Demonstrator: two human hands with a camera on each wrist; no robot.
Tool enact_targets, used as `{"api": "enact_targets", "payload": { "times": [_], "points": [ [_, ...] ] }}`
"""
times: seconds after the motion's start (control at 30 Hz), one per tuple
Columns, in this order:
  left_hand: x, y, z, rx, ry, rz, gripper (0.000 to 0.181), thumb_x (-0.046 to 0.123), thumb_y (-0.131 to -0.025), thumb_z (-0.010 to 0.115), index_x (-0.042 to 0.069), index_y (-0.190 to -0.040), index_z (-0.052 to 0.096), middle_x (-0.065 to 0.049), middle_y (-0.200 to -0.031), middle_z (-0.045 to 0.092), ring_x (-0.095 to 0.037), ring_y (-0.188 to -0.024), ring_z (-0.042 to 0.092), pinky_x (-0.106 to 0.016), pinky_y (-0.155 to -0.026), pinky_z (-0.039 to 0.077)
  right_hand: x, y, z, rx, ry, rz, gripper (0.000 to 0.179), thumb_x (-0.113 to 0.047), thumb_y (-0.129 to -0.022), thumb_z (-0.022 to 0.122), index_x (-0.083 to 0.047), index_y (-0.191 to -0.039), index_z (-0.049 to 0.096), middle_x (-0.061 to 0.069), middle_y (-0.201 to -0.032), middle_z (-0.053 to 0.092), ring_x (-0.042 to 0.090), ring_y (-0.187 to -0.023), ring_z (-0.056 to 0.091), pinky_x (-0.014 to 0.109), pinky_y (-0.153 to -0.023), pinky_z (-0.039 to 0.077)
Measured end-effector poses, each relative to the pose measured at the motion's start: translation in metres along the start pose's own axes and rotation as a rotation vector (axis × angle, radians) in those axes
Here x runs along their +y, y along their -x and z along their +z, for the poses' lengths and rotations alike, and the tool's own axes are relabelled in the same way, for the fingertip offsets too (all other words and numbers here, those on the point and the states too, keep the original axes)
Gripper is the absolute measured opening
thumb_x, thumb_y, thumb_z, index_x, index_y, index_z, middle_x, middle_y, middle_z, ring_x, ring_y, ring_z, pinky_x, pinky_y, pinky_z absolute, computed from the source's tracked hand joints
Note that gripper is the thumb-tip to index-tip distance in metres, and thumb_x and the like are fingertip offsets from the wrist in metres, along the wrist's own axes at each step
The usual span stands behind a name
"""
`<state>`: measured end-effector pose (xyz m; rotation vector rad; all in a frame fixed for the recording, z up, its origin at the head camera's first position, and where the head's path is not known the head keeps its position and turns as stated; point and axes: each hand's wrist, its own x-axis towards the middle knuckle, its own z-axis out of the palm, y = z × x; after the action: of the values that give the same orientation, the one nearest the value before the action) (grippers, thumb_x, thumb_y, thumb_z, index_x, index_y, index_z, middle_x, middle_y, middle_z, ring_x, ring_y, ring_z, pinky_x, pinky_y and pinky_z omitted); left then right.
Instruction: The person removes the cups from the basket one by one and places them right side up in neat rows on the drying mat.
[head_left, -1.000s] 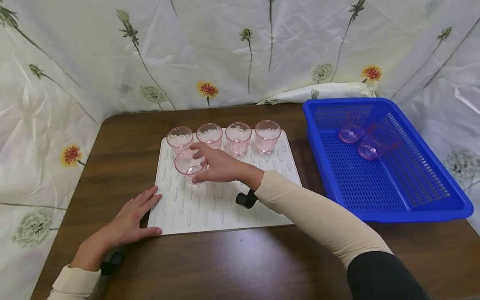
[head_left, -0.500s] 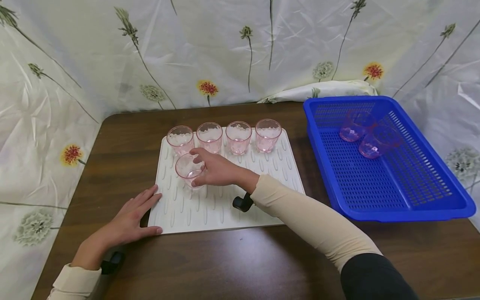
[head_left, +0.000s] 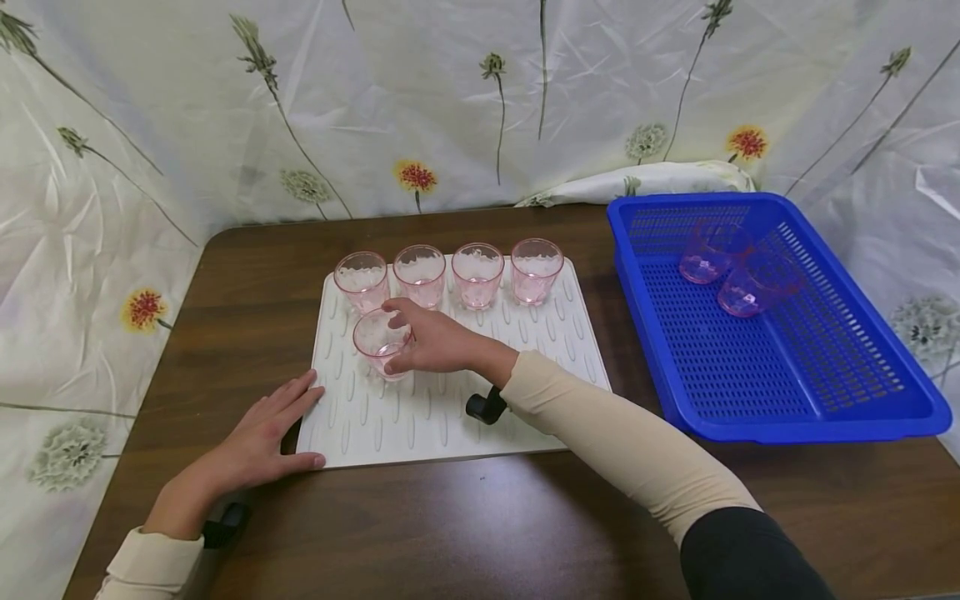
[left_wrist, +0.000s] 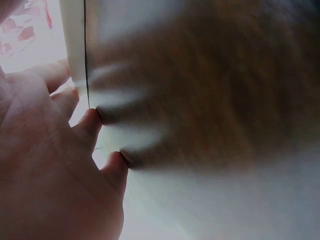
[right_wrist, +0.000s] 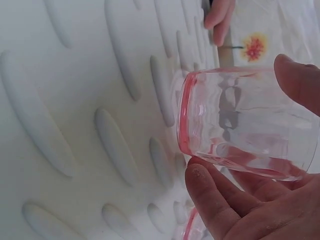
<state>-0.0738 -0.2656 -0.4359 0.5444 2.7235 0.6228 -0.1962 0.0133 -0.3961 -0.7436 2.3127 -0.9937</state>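
Observation:
My right hand (head_left: 438, 340) holds a clear pink-tinted drinking glass (head_left: 372, 342) by its side, thumb and fingers on opposite sides. The glass stands upright at the left of a white ridged mat (head_left: 450, 425). In the right wrist view its pink base (right_wrist: 186, 112) is at the mat surface; whether it touches cannot be told exactly. Behind it, several like glasses (head_left: 477, 279) form a row along the mat's far edge. My left hand (head_left: 258, 442) lies with spread fingers at the mat's left edge, fingertips touching it; the left wrist view shows those fingers (left_wrist: 89, 125) along the edge.
To the right on the dark wooden table (head_left: 480, 533) sits a blue plastic basket (head_left: 641, 333) with slotted walls. Two more pink glasses (head_left: 701, 265) are inside, towards its far end. A floral sheet (head_left: 450, 100) hangs behind and at both sides.
The right hand and the glass have come slightly nearer to me and lower, away from the row. My left hand stays where it was.

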Motion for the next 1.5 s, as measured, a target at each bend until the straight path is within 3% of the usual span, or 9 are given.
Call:
{"api": "enact_targets", "payload": {
  "times": [1.0,1.27,1.5],
  "points": [
    [0.001,0.002,-0.001,0.011,0.011,0.005,0.092,0.052,-0.081,0.073,0.007,-0.152,0.036,-0.019,-0.164,0.021,-0.05,-0.147,0.023,-0.075,-0.111,0.021,0.007,0.002,0.006,0.01,0.029,-0.019,0.087,-0.031,-0.085,0.076,-0.022,-0.154,0.024,0.006,-0.146,0.054,0.022,-0.126,0.058,0.041,-0.103,0.049],
    [0.002,0.0,0.001,0.009,0.005,0.007,0.093,0.053,-0.08,0.073,0.008,-0.152,0.036,-0.019,-0.164,0.021,-0.049,-0.147,0.023,-0.075,-0.111,0.021,0.005,0.007,0.0,0.016,0.08,-0.032,0.098,-0.033,-0.084,0.078,-0.017,-0.158,0.016,0.012,-0.15,0.05,0.023,-0.128,0.057,0.04,-0.108,0.046],
    [0.002,0.0,0.0,0.0,0.003,-0.002,0.093,0.054,-0.08,0.072,0.008,-0.153,0.036,-0.019,-0.165,0.02,-0.05,-0.147,0.022,-0.075,-0.112,0.02,0.001,0.025,-0.013,0.057,0.197,-0.066,0.097,-0.036,-0.088,0.071,-0.013,-0.16,0.01,0.012,-0.156,0.039,0.023,-0.144,0.042,0.042,-0.116,0.039]
  ]
}}
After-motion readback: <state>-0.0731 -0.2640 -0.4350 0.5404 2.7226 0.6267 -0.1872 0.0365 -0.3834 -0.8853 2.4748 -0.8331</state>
